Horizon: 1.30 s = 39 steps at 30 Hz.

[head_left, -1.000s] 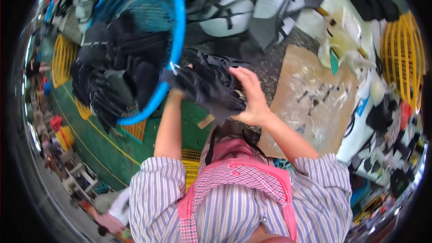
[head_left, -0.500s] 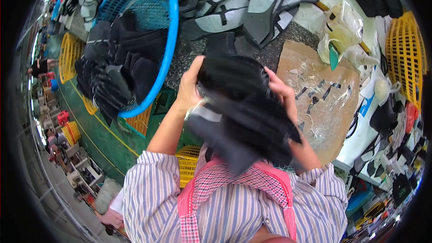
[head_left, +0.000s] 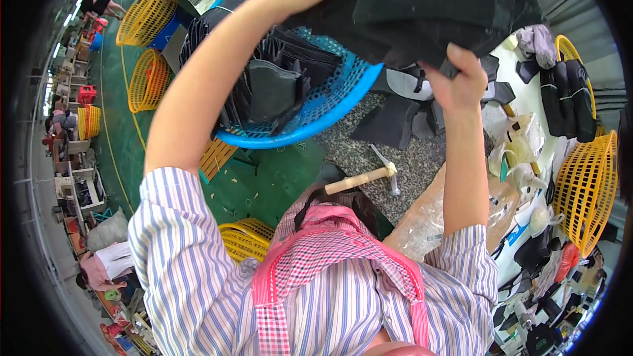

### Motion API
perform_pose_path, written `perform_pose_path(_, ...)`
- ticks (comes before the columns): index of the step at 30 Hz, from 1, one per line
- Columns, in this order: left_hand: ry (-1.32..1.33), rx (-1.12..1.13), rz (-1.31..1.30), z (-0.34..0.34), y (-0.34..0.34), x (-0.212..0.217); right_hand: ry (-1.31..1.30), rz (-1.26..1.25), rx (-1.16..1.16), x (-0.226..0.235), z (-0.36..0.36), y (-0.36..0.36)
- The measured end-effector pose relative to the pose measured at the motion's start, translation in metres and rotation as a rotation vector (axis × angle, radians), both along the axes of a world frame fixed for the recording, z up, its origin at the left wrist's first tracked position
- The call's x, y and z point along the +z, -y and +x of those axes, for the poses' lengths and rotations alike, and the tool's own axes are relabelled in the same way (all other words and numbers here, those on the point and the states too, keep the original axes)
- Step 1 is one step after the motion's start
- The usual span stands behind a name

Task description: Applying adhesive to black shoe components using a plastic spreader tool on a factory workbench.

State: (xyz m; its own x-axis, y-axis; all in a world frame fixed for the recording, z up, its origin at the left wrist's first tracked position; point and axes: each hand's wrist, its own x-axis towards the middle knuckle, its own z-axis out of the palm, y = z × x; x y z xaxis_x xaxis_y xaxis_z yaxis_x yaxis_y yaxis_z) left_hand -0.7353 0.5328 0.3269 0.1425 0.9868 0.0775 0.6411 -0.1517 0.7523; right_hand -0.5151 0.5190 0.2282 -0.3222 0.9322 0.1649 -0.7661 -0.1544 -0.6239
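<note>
Pretty busy workshop floor here. The floor [head_left: 125,151] is painted green with a yellow line curving across it. Off to the left there's a long row of work stations [head_left: 76,178] stretching away, with strip lights [head_left: 72,16] overhead. Yellow plastic mesh baskets are all over: two on the floor [head_left: 146,79] at upper left, one [head_left: 245,238] lower down, and one [head_left: 587,184] on the right. The worktop [head_left: 369,151] has a speckled grey surface, and a wooden-handled hammer [head_left: 369,177] lies on it.

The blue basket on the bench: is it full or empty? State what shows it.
Partly full. The blue basket holds dark flat pieces standing on edge, with bare blue mesh showing at its near side. Both hands hold a dark stack above it.
</note>
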Motion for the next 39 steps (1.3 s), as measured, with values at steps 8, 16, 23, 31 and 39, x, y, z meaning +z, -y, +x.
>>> perform_pose_path(8,0.216,-0.084,-0.101,-0.071,-0.072,0.008,0.072,0.025,-0.057,0.019,-0.084,-0.055)
perform_pose_path(16,0.013,-0.215,0.009,-0.124,-0.16,-0.164,0.502,-0.391,-0.088,-0.049,-0.135,-0.045)
perform_pose_path(23,-0.472,-0.361,-0.437,-0.083,-0.152,-0.192,0.894,-0.285,-0.661,-0.098,-0.015,0.07)
perform_pose_path(31,-0.734,-0.468,-0.25,-0.08,-0.171,-0.104,1.948,-0.427,-0.589,-0.172,0.002,0.087)
perform_pose_path(39,-0.702,-0.661,-0.254,-0.105,-0.113,-0.108,1.238,-0.21,-0.368,-0.152,-0.004,0.106)
